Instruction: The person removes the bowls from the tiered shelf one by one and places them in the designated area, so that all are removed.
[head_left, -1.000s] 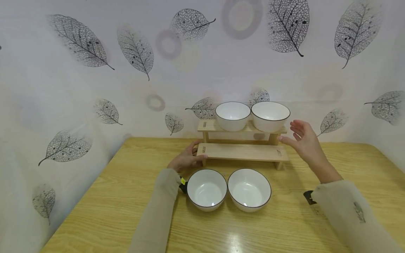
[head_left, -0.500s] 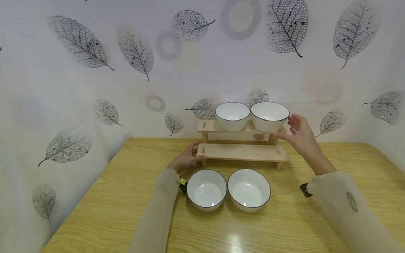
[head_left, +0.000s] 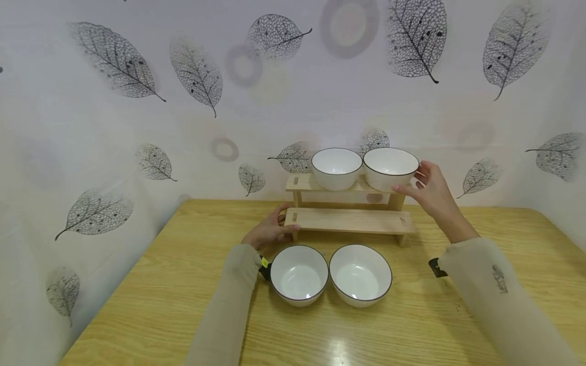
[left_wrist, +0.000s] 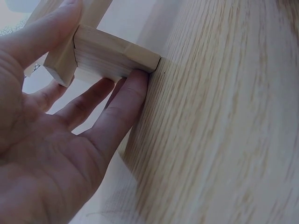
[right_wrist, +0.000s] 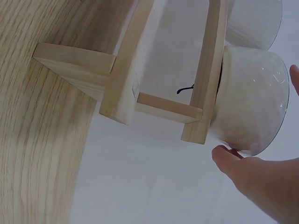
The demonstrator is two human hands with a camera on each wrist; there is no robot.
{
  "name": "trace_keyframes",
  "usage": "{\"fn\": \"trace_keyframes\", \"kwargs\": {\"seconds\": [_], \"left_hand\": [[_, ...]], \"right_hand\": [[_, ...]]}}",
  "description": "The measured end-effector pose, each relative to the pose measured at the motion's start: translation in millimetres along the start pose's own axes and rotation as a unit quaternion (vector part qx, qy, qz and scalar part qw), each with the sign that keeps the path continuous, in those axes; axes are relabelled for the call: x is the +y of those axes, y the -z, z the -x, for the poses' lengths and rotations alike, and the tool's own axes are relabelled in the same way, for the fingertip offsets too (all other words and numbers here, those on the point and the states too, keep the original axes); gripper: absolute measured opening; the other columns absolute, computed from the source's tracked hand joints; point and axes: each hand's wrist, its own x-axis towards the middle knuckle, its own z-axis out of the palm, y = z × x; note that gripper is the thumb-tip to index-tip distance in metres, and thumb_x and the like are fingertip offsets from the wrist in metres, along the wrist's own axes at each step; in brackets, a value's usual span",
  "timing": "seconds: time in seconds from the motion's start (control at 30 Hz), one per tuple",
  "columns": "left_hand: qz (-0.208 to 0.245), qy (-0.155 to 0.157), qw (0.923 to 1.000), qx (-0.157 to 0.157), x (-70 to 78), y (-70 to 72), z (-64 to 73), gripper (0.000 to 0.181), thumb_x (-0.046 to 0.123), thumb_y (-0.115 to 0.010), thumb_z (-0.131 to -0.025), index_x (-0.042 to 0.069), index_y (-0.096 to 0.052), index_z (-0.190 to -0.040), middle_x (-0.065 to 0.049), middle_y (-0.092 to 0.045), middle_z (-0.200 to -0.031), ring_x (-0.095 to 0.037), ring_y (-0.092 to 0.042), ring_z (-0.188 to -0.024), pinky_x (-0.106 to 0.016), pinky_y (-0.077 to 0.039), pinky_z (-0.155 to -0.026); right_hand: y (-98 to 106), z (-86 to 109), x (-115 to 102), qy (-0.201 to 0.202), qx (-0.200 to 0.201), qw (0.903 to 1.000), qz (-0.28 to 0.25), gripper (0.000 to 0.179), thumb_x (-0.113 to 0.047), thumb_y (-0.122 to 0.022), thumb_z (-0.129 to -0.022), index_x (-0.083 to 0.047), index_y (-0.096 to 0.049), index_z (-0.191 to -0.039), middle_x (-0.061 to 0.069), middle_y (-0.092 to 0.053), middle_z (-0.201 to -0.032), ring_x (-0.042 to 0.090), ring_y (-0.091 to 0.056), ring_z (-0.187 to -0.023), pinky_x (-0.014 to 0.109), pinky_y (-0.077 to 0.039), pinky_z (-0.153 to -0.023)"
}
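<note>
A two-tier wooden rack (head_left: 350, 220) stands toward the back of the table. My left hand (head_left: 269, 230) holds its left end, thumb over the lower shelf and fingertips against the leg (left_wrist: 110, 53) beneath. Two white bowls with dark rims sit side by side on the upper shelf. Around the right-hand bowl (head_left: 386, 181) my right hand (head_left: 435, 195) curls, thumb low at the front and fingers at the right side, partly hidden behind it. The other upper bowl (head_left: 335, 181) is to its left. In the right wrist view, the thumb (right_wrist: 226, 158) is right at the bowl's base.
Two more white bowls, a left one (head_left: 298, 302) and a right one (head_left: 361, 303), stand side by side on the wood-grain table (head_left: 183, 284) before the rack. A leaf-patterned backdrop (head_left: 192, 152) rises behind the table's far edge.
My right hand has moved left from beside the rack to the upper right bowl, its thumb now over the bowl's lower front. The left hand keeps its hold on the rack.
</note>
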Motion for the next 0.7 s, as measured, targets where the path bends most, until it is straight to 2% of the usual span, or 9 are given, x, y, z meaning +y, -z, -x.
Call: {"fn": "trace_keyframes", "kwargs": {"seconds": [0.2, 0.3, 0.4, 0.5, 0.6, 0.7], "left_hand": [[0.000, -0.002, 1.0000, -0.002, 0.8, -0.2, 0.3, 0.071, 0.002, -0.063, -0.100, 0.010, -0.022, -0.158, -0.025, -0.042, -0.150, -0.034, -0.055, -0.123, -0.043, -0.053, -0.097], [-0.007, -0.002, 1.0000, -0.003, 2.6, -0.3, 1.7, 0.071, 0.003, -0.063, -0.100, 0.011, -0.022, -0.158, -0.024, -0.043, -0.149, -0.033, -0.055, -0.121, -0.041, -0.053, -0.097], [-0.014, -0.002, 0.9999, -0.004, 3.2, 0.0, 2.5, 0.071, 0.004, -0.062, -0.101, 0.011, -0.021, -0.158, -0.025, -0.044, -0.147, -0.033, -0.056, -0.120, -0.040, -0.053, -0.096], [-0.016, -0.002, 0.9999, -0.005, 3.2, 0.1, 2.6, 0.071, 0.005, -0.062, -0.101, 0.011, -0.021, -0.158, -0.025, -0.044, -0.147, -0.032, -0.056, -0.119, -0.039, -0.053, -0.096], [-0.018, -0.002, 0.9998, -0.004, 3.1, -0.2, 2.7, 0.071, 0.005, -0.062, -0.101, 0.011, -0.021, -0.158, -0.025, -0.044, -0.147, -0.032, -0.056, -0.119, -0.039, -0.053, -0.095], [-0.019, -0.001, 0.9998, -0.003, 2.7, -0.7, 2.3, 0.071, 0.005, -0.063, -0.101, 0.012, -0.022, -0.158, -0.025, -0.043, -0.148, -0.033, -0.056, -0.120, -0.040, -0.053, -0.097]], "right_hand": [[-1, -7.0, 0, -0.006, -0.004, 1.0000, 0.001, 0.096, -0.017, -0.073, -0.094, 0.008, -0.004, -0.157, 0.031, -0.015, -0.162, 0.047, -0.018, -0.148, 0.055, -0.015, -0.121], [-2, -11.1, 0, -0.004, -0.004, 1.0000, -0.003, 0.095, -0.020, -0.073, -0.094, 0.008, -0.008, -0.157, 0.028, -0.021, -0.160, 0.042, -0.024, -0.145, 0.049, -0.020, -0.121], [-4, -14.9, 1, 0.003, 0.003, 1.0000, -0.003, 0.090, -0.022, -0.075, -0.093, 0.008, -0.017, -0.155, 0.025, -0.031, -0.151, 0.031, -0.036, -0.129, 0.033, -0.034, -0.105], [-5, -18.2, 2, 0.004, 0.005, 1.0000, -0.002, 0.087, -0.022, -0.076, -0.093, 0.008, -0.021, -0.153, 0.021, -0.035, -0.145, 0.023, -0.035, -0.116, 0.021, -0.035, -0.087], [-6, -20.9, 4, -0.003, -0.002, 0.9999, -0.012, 0.090, -0.022, -0.076, -0.093, 0.006, -0.016, -0.155, 0.023, -0.032, -0.149, 0.023, -0.036, -0.122, 0.015, -0.038, -0.087], [-6, -24.3, 6, -0.004, -0.011, 0.9994, -0.031, 0.091, -0.020, -0.076, -0.093, 0.005, -0.014, -0.155, 0.024, -0.030, -0.152, 0.028, -0.036, -0.131, 0.015, -0.040, -0.090]]}}
